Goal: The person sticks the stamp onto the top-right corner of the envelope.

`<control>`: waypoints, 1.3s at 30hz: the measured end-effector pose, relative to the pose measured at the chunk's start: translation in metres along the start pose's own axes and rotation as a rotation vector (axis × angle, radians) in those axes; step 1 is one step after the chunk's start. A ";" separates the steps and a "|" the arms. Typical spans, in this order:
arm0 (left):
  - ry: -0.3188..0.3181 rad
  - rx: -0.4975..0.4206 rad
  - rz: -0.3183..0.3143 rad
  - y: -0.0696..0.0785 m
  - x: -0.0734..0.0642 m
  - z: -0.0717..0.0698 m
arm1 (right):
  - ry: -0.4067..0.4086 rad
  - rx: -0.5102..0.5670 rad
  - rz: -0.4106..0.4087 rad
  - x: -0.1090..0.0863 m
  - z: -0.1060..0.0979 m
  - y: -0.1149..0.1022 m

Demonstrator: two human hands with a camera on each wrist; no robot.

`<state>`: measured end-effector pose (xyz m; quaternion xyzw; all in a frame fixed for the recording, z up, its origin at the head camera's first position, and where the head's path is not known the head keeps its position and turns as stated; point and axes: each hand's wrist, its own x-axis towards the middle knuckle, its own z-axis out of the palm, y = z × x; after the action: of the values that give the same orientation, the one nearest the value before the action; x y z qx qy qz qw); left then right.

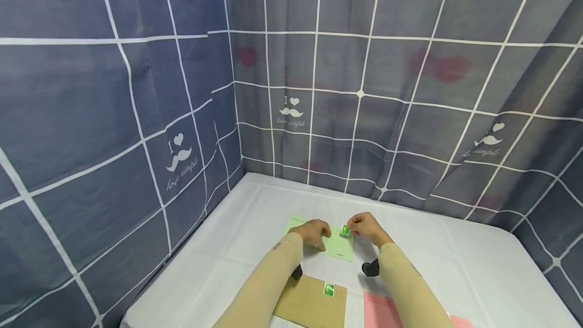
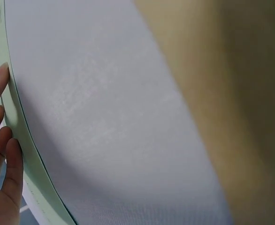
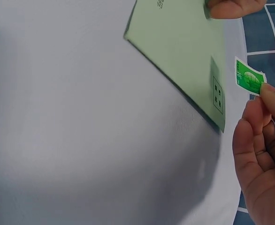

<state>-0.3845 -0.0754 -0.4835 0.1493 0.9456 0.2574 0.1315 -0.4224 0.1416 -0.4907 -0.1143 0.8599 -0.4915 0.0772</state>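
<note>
A pale green envelope (image 1: 339, 246) lies on the white table. My left hand (image 1: 313, 233) rests on it, the fingertips touching its surface; in the left wrist view the fingers (image 2: 14, 164) lie along its edge. Between thumb and fingertip my right hand (image 1: 367, 228) pinches a green postage stamp (image 3: 249, 77) with a white perforated border by one corner. The right wrist view has the stamp held just above the envelope's corner, near a small printed box (image 3: 217, 95). Part of the envelope is hidden under my left hand.
Nearer to me lies a brown envelope (image 1: 309, 301) bearing a green stamp (image 1: 329, 289). A pink envelope (image 1: 379, 312) is partly covered by my right sleeve (image 1: 412, 287). A dark grey curtain (image 1: 337, 65) with white lines stands behind the table (image 1: 218, 247).
</note>
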 end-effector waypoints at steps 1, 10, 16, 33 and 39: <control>0.001 0.003 0.001 0.000 0.000 0.000 | 0.000 0.004 0.006 0.001 0.001 0.000; 0.011 0.015 0.004 -0.001 0.002 0.001 | 0.007 0.003 0.021 0.005 0.006 0.004; 0.002 0.027 -0.001 -0.003 0.003 0.003 | 0.002 -0.022 0.017 0.006 0.011 0.006; 0.012 0.023 -0.015 -0.001 0.004 0.002 | 0.079 -0.113 0.043 0.015 0.020 0.011; 0.016 0.000 -0.018 0.000 0.003 0.002 | 0.115 -0.183 0.017 0.015 0.023 0.011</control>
<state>-0.3868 -0.0730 -0.4858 0.1386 0.9480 0.2573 0.1264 -0.4328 0.1241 -0.5123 -0.0855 0.9050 -0.4161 0.0212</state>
